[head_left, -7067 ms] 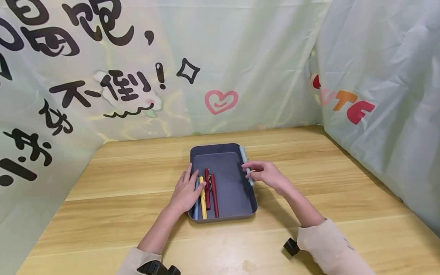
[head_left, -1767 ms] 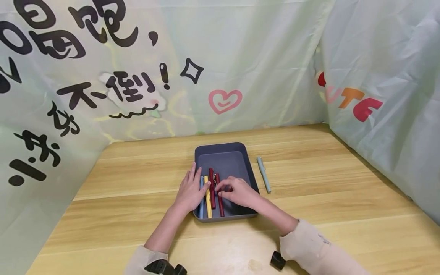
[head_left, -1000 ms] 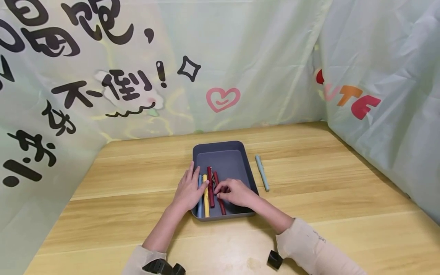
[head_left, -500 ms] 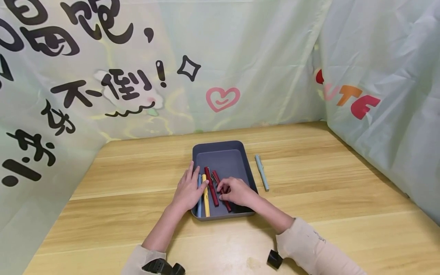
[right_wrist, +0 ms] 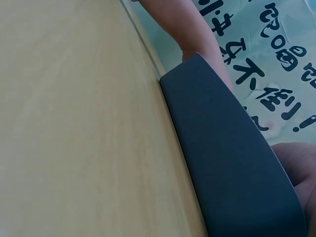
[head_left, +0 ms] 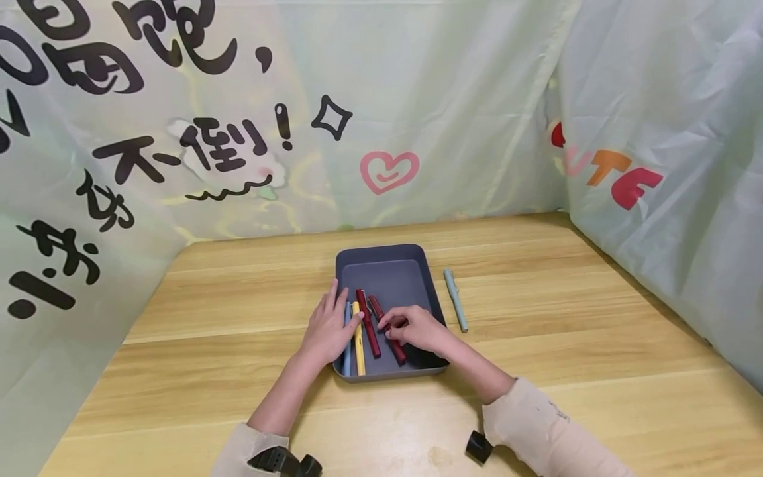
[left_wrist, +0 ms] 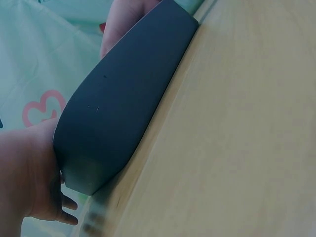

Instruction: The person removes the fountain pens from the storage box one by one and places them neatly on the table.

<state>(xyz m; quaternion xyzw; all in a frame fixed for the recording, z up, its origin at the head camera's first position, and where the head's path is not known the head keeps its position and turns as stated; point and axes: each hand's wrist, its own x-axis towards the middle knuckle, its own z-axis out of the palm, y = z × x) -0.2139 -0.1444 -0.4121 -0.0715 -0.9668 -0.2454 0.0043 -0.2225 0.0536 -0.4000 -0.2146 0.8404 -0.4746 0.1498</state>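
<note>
So the count here is five pens total: four inside the dark grey tray [head_left: 381, 265] and one pale green pen [head_left: 456, 300] lying by itself on the wooden table [head_left: 566, 344], just beside the tray's right wall and not touching it. Inside the tray, going left to right, there's a blue pen [head_left: 347, 348], a yellow pen [head_left: 358, 341], a dark red pen [head_left: 368, 323] and a second dark red pen [head_left: 388, 330], which sits tilted, its far end leaning toward the other red one. One tray, two hands, and both sleeves are beige. The left hand [head_left: 326, 331] lies flat over the tray's left edge with fingers straight and a bit spread, thumb tip resting on the yellow pen, and it covers the upper part of the blue one. The right hand [head_left: 417, 329] is down in the tray with curled fingers pinching the tilted red pen around its middle, so that stretch of the pen is hidden under the hand. The wrist views don't help much: the left wrist one is mostly the tray's outer wall [left_wrist: 123, 103] against the tabletop plus a slice of palm [left_wrist: 24, 173], and the right wrist one shows the other outer wall [right_wrist: 227, 158] with a bit of hand [right_wrist: 303, 163] cut off at the edge. No pens can be seen in either. The printed fabric backdrop [head_left: 238, 132] hangs behind the table.
</note>
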